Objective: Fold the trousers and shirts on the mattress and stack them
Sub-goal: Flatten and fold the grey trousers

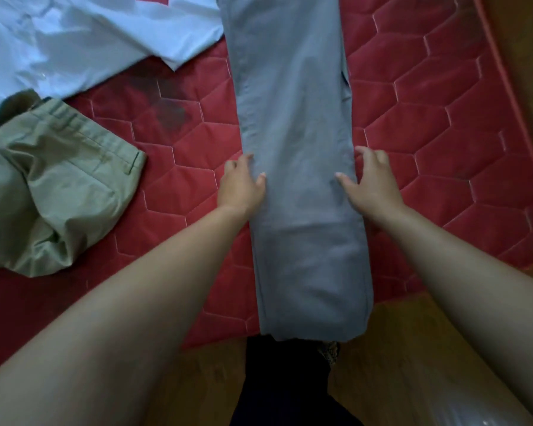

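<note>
One red quilted mattress (428, 133) carries three garments. Two of them are pairs of trousers: the grey trousers (296, 118), laid lengthwise in the middle, and the khaki trousers (59, 186), crumpled at the left. The third is one pale shirt (74, 41) at the far left. Two hands show, the left hand (240, 187) and the right hand (371, 186), one at each edge of the grey trousers.

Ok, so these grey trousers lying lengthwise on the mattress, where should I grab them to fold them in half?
Probably the hem end nearest you, pinching its two corners from the near side. The grey trousers lie flat and narrow, legs stacked, so that end should lift over the rest evenly. Your left hand and right hand sit at the long edges, further up.
</note>
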Demonstrator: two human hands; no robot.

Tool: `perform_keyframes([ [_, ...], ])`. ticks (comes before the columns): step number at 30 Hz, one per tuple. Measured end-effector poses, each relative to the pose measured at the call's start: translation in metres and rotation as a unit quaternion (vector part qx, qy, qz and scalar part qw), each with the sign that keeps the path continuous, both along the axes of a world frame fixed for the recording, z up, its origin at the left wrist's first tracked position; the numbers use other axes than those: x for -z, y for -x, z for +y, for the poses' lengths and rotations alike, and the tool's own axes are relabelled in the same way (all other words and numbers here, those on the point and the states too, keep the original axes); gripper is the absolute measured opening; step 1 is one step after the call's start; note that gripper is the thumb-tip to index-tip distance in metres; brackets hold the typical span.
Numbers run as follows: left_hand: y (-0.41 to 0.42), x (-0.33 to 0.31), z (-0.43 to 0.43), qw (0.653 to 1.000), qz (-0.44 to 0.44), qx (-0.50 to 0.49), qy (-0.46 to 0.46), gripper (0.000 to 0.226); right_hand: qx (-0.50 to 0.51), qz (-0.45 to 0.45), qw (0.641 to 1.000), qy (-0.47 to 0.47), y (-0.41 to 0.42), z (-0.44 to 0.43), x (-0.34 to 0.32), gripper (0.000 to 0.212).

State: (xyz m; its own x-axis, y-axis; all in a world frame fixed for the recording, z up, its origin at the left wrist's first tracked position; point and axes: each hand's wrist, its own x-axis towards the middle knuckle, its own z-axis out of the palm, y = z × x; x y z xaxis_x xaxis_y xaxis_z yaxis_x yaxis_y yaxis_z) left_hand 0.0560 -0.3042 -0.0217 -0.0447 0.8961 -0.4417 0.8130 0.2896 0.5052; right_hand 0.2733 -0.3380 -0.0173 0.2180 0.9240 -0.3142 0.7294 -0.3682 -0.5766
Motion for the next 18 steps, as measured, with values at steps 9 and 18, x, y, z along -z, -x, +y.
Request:
perform_keyframes([
  [9, -0.009, 0.022, 0.133, 0.999, 0.019, -0.019, -0.021, 0.052, 0.057, -0.021, 0.996, -0.066, 0.002, 0.152, 0.017, 0.030],
  [18, -0.022, 0.037, 0.206, 0.994, 0.011, -0.052, -0.094, 0.051, 0.162, 0.073, 0.982, -0.062, -0.002, 0.213, 0.047, 0.025],
])
